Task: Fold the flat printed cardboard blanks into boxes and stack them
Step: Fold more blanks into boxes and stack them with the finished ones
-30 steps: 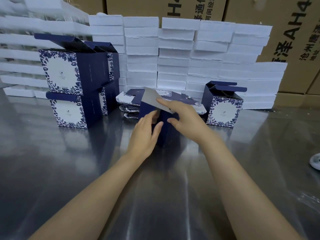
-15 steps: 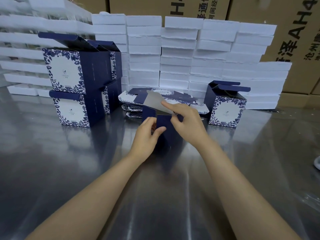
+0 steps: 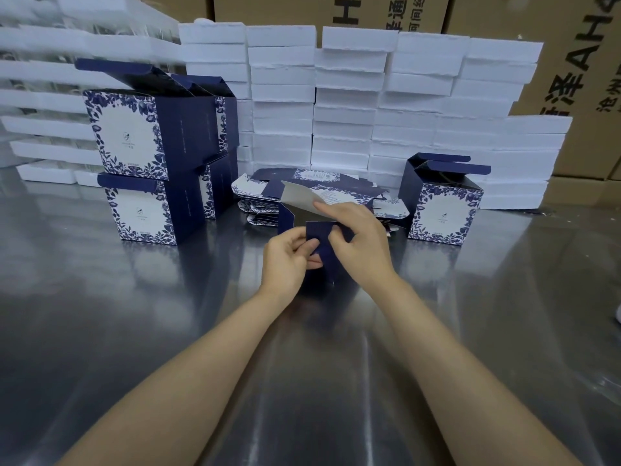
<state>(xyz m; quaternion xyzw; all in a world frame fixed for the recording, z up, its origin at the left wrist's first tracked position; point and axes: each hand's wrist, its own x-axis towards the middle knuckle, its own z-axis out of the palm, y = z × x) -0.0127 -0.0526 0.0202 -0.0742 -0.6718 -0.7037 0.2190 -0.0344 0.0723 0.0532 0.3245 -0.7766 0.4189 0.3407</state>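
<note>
A half-folded navy box (image 3: 321,242) stands on the steel table (image 3: 134,314) in front of me, its grey inner flap raised. My left hand (image 3: 290,260) pinches a navy side flap at the box's near face. My right hand (image 3: 358,240) holds the flaps from the right, a finger lying on the grey flap. Behind lies a pile of flat printed blanks (image 3: 302,186). Folded blue-and-white floral boxes are stacked at the left (image 3: 151,156). One folded box (image 3: 443,200) stands alone at the right with its lid open.
White foam trays (image 3: 369,105) are piled in a wall along the table's back and far left. Brown cartons (image 3: 571,62) with printed characters rise behind them. A white object (image 3: 618,314) shows at the right edge.
Both hands have drawn slightly nearer on the box. The navy side flap has come up between them, and the grey flap has tipped down under the right hand's finger.
</note>
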